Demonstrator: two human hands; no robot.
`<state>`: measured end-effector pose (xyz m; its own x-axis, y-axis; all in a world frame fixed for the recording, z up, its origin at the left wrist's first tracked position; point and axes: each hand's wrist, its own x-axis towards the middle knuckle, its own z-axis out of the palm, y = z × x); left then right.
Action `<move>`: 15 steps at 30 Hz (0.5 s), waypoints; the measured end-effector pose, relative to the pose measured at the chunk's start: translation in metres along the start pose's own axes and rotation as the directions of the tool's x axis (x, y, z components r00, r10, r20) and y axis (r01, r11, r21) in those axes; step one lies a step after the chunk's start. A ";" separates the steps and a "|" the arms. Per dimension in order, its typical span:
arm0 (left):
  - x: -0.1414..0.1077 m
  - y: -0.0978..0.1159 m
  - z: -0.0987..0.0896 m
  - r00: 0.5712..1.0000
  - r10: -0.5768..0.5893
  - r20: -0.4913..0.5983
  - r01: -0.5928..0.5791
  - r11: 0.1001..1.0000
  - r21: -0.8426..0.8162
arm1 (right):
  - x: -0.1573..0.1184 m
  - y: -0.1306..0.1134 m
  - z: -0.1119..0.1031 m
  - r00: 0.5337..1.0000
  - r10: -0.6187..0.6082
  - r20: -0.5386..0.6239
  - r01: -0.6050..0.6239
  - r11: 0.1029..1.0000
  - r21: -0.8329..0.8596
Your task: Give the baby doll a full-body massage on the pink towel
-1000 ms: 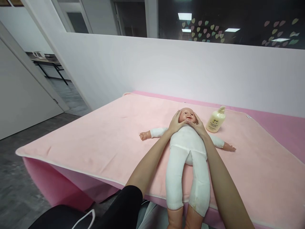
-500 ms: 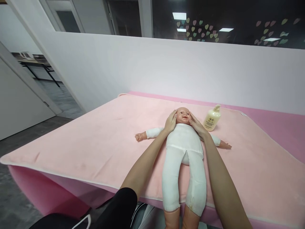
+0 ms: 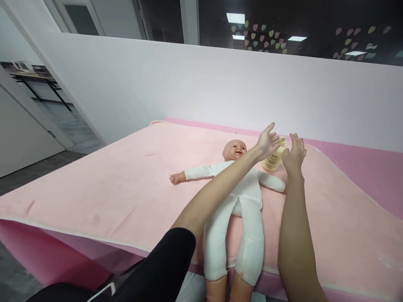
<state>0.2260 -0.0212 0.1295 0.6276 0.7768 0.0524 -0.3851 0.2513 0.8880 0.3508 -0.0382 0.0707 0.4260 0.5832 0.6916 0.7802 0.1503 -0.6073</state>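
A baby doll [image 3: 217, 235] in a white cloth body lies on its back on a pink blanket [image 3: 119, 180], its legs hanging over the near edge. Just behind its arm stands a pale yellow pump bottle [image 3: 271, 162]. My left hand [image 3: 268, 141] is raised in front of the bottle, palm turned right and fingers stretched out. To the right of the bottle, my right hand [image 3: 294, 154] is up with its fingers extended. Neither hand holds anything, and both are off the doll. My left forearm crosses over the doll's chest and hides part of it.
A white wall [image 3: 189, 84] rises behind the table, with a dark window [image 3: 308, 25] bearing heart stickers above it. Pink cloth [image 3: 63, 256] drapes down the table's front. At the left are a door [image 3: 25, 126] and a distant desk [image 3: 34, 77].
Both my hands have left the doll's head and moved right, up beside the pump bottle. The doll's head is now turned slightly to the right. The view has shifted a little.
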 end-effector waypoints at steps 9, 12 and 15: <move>0.020 -0.009 0.014 0.985 0.016 -0.171 -0.044 0.986 -0.161 | -0.009 0.000 0.019 0.972 0.011 0.233 0.008 0.997 -0.082; 0.024 -0.013 0.007 0.983 0.006 -0.184 -0.046 0.977 -0.210 | -0.010 -0.001 0.023 0.976 -0.013 0.216 0.025 0.998 -0.055; 0.028 -0.014 0.001 0.986 0.026 -0.163 -0.057 0.980 -0.190 | -0.012 -0.003 0.023 0.979 -0.032 0.199 0.041 0.998 -0.042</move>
<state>0.2500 -0.0038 0.1190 0.4986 0.8669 0.0005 -0.5420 0.3113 0.7806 0.3328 -0.0277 0.0553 0.3010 0.7256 0.6188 0.8157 0.1402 -0.5612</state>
